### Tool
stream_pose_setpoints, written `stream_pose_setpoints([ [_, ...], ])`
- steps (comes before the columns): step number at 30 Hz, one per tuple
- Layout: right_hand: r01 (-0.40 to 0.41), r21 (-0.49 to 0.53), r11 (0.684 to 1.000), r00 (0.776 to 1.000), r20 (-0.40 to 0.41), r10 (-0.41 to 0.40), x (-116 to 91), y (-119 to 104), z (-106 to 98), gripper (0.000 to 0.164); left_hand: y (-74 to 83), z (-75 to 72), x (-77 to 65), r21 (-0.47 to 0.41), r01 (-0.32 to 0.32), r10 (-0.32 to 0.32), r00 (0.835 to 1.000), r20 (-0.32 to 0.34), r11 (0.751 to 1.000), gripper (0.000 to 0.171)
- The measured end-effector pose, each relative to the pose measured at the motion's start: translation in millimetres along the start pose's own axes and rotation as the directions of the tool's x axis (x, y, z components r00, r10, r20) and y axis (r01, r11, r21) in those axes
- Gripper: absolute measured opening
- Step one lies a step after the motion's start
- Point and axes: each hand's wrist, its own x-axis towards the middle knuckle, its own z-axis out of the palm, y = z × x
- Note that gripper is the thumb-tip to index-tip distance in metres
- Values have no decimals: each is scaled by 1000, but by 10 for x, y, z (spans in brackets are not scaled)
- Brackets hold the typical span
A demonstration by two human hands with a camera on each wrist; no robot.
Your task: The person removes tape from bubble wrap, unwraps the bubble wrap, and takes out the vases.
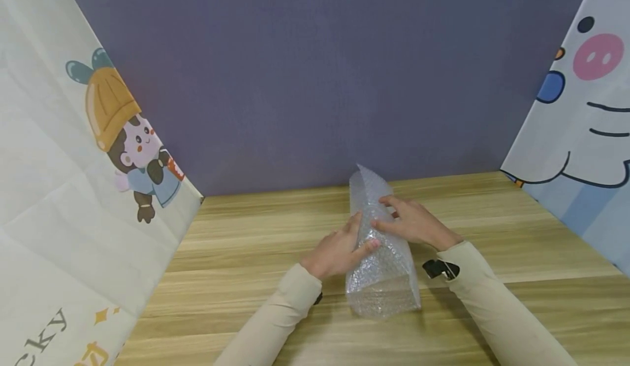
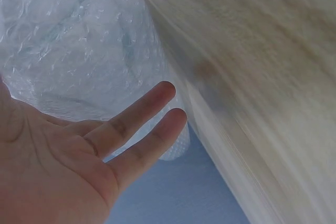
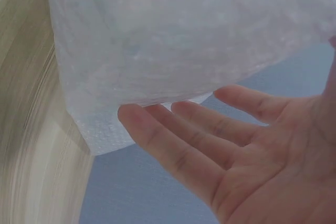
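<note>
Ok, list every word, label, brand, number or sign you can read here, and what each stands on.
"cky", dark lettering on the white left panel; the picture's edge cuts it off.
Orange character below it, same panel: cut off, unreadable.
Bubble wrap: no text visible.

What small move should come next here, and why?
Probably smooth the bubble wrap down at its far end with the right hand while the left hand steadies it: a corner there points up, and both hands touch the wrap.
</note>
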Motion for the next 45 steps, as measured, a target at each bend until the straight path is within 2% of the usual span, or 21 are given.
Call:
stream_pose_setpoints([
  [16,30,49,998,999,-46,-28,17,122,-3,54,59,38,65,10,10,-10,1000,-9,1000,99],
  [25,28,6,1000,994,-105,-27,20,124,16,21,62,38,62,21,9,-9,1000,-12,1000,99],
  [28,26,-9,1000,990,-139,-27,27,113,33,15,57,37,58,17,10,-10,1000,-11,1000,100],
  [32,30,-39,999,983,-178,-37,30,96,50,10,51,37,52,9,8,-8,1000,-12,1000,101],
  [45,34,-120,992,971,-230,-62,25,58,103,8,40,42,50,10,6,-6,1000,-16,1000,102],
])
